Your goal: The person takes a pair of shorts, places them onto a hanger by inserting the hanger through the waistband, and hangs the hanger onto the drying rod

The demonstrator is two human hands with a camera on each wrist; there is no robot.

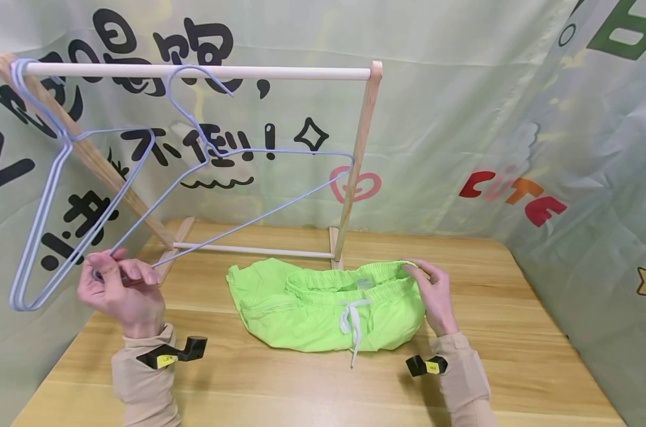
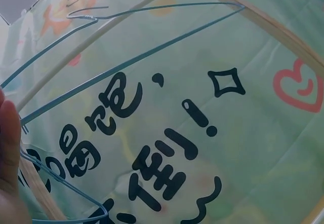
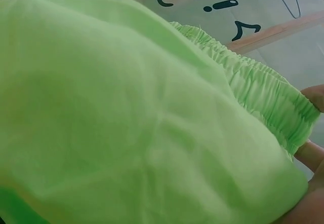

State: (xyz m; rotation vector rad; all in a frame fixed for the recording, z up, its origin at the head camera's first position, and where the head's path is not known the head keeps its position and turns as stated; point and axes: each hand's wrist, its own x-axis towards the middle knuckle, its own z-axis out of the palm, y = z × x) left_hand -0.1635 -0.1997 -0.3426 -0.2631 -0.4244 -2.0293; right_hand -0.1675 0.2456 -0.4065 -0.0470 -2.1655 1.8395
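My left hand [image 1: 122, 287] pinches the lower left corner of a blue wire clothes hanger [image 1: 253, 222], whose hook is at the rack's top bar. In the left wrist view the hanger [image 2: 136, 59] slants up from the fingers at the left edge. Lime green shorts [image 1: 301, 323] with an elastic waistband and a white drawstring [image 1: 352, 323] lie on the table, waist opening upward. My right hand [image 1: 435, 293] grips the waistband at its right end. Close up in the right wrist view, the shorts [image 3: 142, 112] fill most of the picture, with fingertips at the waistband's edge.
A wooden rack [image 1: 357, 160] with a white top bar [image 1: 301, 73] stands at the back of the wooden table [image 1: 493, 338]. More blue hangers [image 1: 37, 219] hang at its left end, close to my left hand. A printed curtain [image 1: 461, 118] hangs behind.
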